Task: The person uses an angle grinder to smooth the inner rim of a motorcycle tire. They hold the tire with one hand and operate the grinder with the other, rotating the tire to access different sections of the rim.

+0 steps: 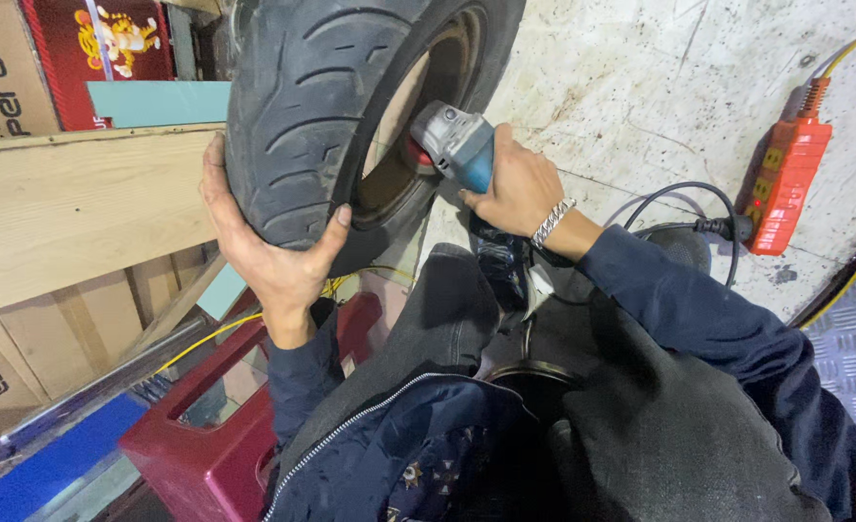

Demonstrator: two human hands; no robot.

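Note:
A black grooved tyre (pixel 302 106) stands upright in front of me, its inner opening facing right. My left hand (pixel 268 256) grips the tyre's lower tread, thumb over the bead edge. My right hand (pixel 517 186), with a metal bracelet at the wrist, holds a blue and grey angle grinder (pixel 455 145) whose head points into the inside of the tyre. The grinder's disc is hidden inside the rim area.
A dark red plastic crate (pixel 210 440) sits under the tyre by my knees. A wooden plank (pixel 70 213) and cardboard boxes stand at left. An orange power strip (pixel 785 179) with a black cable lies on the stained floor at right. Checkered metal plate at far right.

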